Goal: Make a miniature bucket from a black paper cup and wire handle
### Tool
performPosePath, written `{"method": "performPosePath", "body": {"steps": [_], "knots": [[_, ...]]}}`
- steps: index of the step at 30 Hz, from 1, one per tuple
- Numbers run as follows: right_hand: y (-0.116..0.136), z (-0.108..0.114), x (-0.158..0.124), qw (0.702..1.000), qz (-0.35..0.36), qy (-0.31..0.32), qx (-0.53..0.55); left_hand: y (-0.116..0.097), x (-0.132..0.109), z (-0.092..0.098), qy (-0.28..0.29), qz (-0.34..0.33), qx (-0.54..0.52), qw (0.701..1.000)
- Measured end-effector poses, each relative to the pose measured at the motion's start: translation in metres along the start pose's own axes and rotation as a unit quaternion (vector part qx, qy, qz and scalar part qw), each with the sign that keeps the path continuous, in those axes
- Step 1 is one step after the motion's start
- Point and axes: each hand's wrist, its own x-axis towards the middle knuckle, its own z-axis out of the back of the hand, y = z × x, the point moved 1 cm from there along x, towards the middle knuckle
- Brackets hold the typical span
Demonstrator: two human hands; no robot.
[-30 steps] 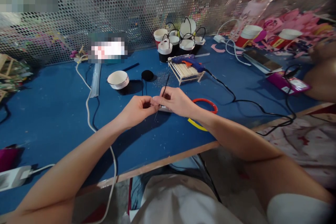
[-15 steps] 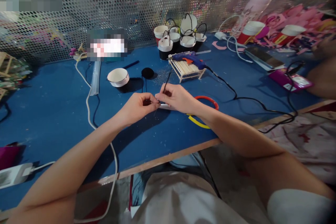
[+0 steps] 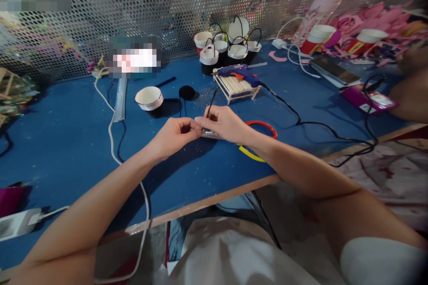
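Observation:
Over the table's middle, my left hand [image 3: 179, 137] and my right hand [image 3: 225, 123] meet at the fingertips, both closed in a pinch. A thin black cord [image 3: 212, 98] rises from my right fingers, and its lower part runs down between the two hands. What my left fingertips grip is mostly hidden, but it seems to be the same cord. Beneath my right hand lies what looks like a pair of scissors, with a pale blade [image 3: 210, 135], a red handle loop [image 3: 274, 131] and a yellow one [image 3: 251, 155]. Left of my hands stands a white-and-black paper cup [image 3: 149, 99].
A round black thing [image 3: 186, 92] lies beyond my hands. A blue glue gun [image 3: 240, 72] rests on a small stick rack [image 3: 234, 89]. Several cups with black handles [image 3: 209, 60] stand behind. Cables [image 3: 112, 138] cross the table [image 3: 83, 120]. Another person's arm [image 3: 411, 93] is at right.
Both hands keep their pinch in nearly the same place, the fingertips shifting only slightly. The whole view has moved a little; the objects on the table have not been displaced.

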Motion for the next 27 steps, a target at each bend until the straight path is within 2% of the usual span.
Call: {"method": "performPosePath", "body": {"steps": [5, 8, 11, 14, 22, 25, 27], "knots": [[0.001, 0.000, -0.002, 0.992, -0.048, 0.060, 0.102, -0.014, -0.002, 0.010, 0.054, -0.033, 0.077, 0.995], [0.001, 0.001, -0.003, 0.988, -0.059, 0.078, 0.122, -0.018, -0.002, 0.013, 0.061, -0.057, 0.098, 0.992], [0.001, 0.001, -0.002, 0.991, -0.057, 0.072, 0.099, -0.016, -0.002, 0.010, 0.025, -0.068, 0.138, 0.988], [0.003, 0.001, -0.002, 0.997, -0.046, 0.040, 0.055, -0.013, -0.002, 0.007, -0.020, -0.072, 0.172, 0.982], [0.004, -0.002, -0.001, 0.998, 0.006, -0.055, -0.032, -0.012, -0.005, 0.000, -0.063, -0.061, 0.140, 0.986], [0.005, -0.002, -0.003, 0.999, 0.014, -0.046, -0.021, -0.009, -0.004, -0.001, -0.062, -0.033, 0.110, 0.991], [0.006, -0.001, -0.004, 0.999, 0.022, -0.003, 0.024, -0.006, -0.003, -0.001, -0.039, -0.010, 0.064, 0.997]]}}
